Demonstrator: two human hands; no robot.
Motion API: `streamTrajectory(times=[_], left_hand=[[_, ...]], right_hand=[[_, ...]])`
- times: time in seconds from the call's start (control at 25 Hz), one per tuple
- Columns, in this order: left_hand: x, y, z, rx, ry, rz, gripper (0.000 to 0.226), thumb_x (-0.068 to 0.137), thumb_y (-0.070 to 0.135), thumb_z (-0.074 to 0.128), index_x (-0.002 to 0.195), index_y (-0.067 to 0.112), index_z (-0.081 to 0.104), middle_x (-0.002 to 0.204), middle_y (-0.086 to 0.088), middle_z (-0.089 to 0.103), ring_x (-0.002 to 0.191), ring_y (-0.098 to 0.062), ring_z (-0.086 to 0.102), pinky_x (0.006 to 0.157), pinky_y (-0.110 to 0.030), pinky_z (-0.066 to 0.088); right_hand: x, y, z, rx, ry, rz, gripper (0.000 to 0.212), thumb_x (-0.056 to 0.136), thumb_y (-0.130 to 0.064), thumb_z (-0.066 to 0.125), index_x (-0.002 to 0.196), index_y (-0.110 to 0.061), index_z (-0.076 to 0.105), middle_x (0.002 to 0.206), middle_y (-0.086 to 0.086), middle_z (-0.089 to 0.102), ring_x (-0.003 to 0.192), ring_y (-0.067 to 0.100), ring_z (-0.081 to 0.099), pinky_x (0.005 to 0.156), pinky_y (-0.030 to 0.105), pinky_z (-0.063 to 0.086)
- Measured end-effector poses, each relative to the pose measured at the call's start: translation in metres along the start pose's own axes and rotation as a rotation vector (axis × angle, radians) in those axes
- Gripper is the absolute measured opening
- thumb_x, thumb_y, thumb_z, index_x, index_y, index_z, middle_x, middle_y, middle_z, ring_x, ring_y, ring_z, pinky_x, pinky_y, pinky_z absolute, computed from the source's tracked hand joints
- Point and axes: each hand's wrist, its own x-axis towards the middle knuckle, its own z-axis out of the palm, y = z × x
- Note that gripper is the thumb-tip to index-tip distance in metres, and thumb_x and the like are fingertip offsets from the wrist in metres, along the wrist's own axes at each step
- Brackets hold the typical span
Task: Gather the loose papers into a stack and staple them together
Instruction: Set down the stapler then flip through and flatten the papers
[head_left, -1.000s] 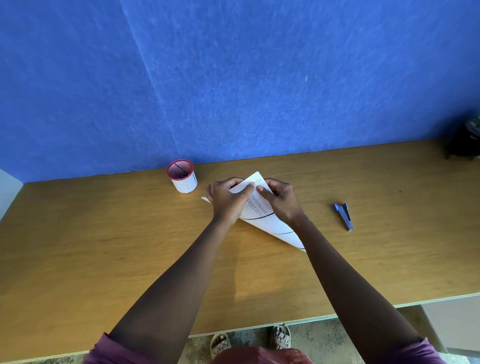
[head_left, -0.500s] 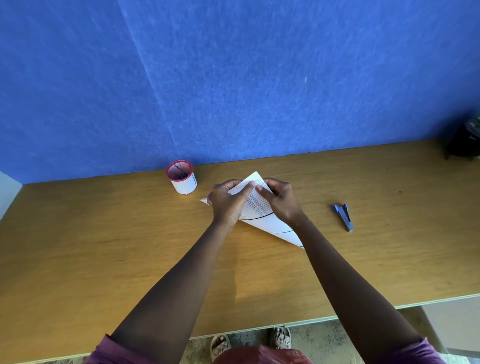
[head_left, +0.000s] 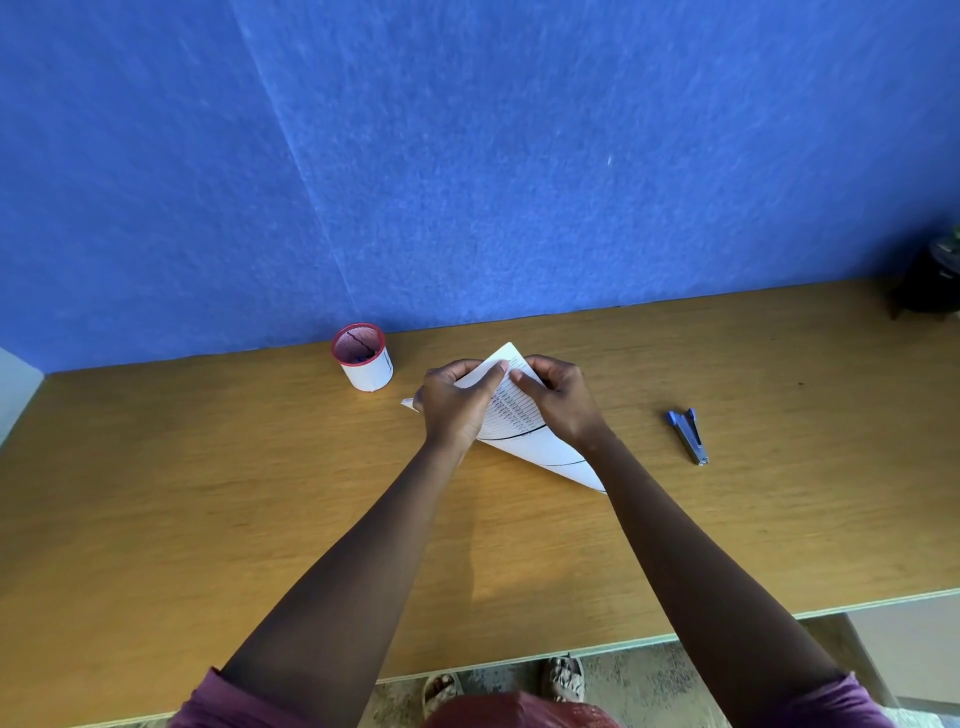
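Papers (head_left: 511, 415), white sheets with ruled lines and small print plus a dark curved stroke across the lower part, lie as a diagonal stack on the tan wooden desk (head_left: 208, 493), mid-desk, far corner pointing toward the blue felt wall panel (head_left: 467, 156). Head view only. Left hand (head_left: 454, 405) lies over the stack's left side, fingers curled, thumb pinching the upper edge near the far corner. Right hand (head_left: 561, 402) is pressed on the right side, fingertips pinching the same corner region from the other side. One small white corner pokes out left of the left hand, so the sheets look not quite squared; how many sheets there are cannot be told. Small blue metal stapler (head_left: 688, 435) lies flat on the desk, well apart to the right, untouched. White mesh pen cup with red rim (head_left: 362, 364) stands near the left hand, by the wall. Risks, as judged: releasing the right hand to fetch the stapler leaves one hand holding, and the sheets may fan; stapling with that stray corner out would fix the misalignment; a leftward sweep could knock the cup.
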Motion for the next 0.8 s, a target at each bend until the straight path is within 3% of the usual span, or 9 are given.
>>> streamTrajectory(times=[0.16, 0.36, 0.48, 0.56, 0.68, 0.8], left_hand=[[-0.002, 0.001, 0.001, -0.023, 0.019, -0.012, 0.025, 0.069, 0.052, 0.077, 0.077, 0.029, 0.079, 0.073, 0.009, 0.076, 0.085, -0.018, 0.073, 0.088, -0.058, 0.052], [-0.002, 0.004, 0.001, -0.033, 0.024, -0.026, 0.025, 0.068, 0.054, 0.077, 0.077, 0.03, 0.079, 0.075, 0.009, 0.077, 0.087, -0.017, 0.073, 0.091, -0.057, 0.052], [-0.007, 0.009, 0.002, -0.073, 0.033, -0.025, 0.025, 0.073, 0.044, 0.081, 0.078, 0.02, 0.08, 0.074, 0.004, 0.077, 0.081, -0.016, 0.074, 0.085, -0.053, 0.056], [-0.007, 0.009, 0.002, -0.058, 0.032, -0.023, 0.027, 0.07, 0.05, 0.081, 0.076, 0.024, 0.08, 0.074, 0.007, 0.077, 0.081, -0.015, 0.073, 0.088, -0.053, 0.055], [-0.005, 0.005, 0.002, -0.005, 0.041, 0.025, 0.024, 0.067, 0.056, 0.079, 0.078, 0.035, 0.078, 0.083, 0.013, 0.076, 0.093, -0.013, 0.071, 0.092, -0.056, 0.051], [-0.008, 0.002, 0.003, 0.141, 0.124, 0.176, 0.033, 0.07, 0.052, 0.072, 0.102, 0.045, 0.065, 0.115, 0.019, 0.064, 0.118, -0.009, 0.056, 0.11, -0.046, 0.035]], right_hand=[[0.0, -0.003, 0.0, 0.004, -0.003, 0.01, 0.017, 0.1, -0.016, 0.058, 0.104, -0.012, 0.074, 0.089, 0.005, 0.076, 0.082, 0.016, 0.073, 0.071, 0.035, 0.056], [0.0, -0.004, 0.0, -0.012, -0.004, 0.005, 0.018, 0.1, -0.019, 0.058, 0.105, -0.013, 0.074, 0.091, 0.009, 0.076, 0.087, 0.03, 0.074, 0.072, 0.044, 0.058], [0.001, -0.003, -0.001, -0.036, 0.003, -0.004, 0.018, 0.1, -0.02, 0.058, 0.104, -0.014, 0.074, 0.088, 0.005, 0.076, 0.084, 0.025, 0.074, 0.071, 0.043, 0.057], [0.0, -0.003, -0.001, -0.07, 0.008, -0.016, 0.017, 0.1, -0.022, 0.059, 0.102, -0.014, 0.074, 0.084, 0.001, 0.075, 0.078, 0.017, 0.072, 0.065, 0.036, 0.055], [-0.001, -0.005, -0.001, -0.143, 0.028, -0.034, 0.017, 0.099, -0.022, 0.059, 0.102, -0.015, 0.075, 0.081, -0.005, 0.073, 0.074, 0.009, 0.069, 0.061, 0.025, 0.05], [0.0, -0.014, 0.0, -0.234, 0.237, -0.069, 0.016, 0.098, -0.019, 0.06, 0.1, -0.012, 0.074, 0.081, -0.004, 0.073, 0.07, 0.009, 0.066, 0.06, 0.022, 0.048]])
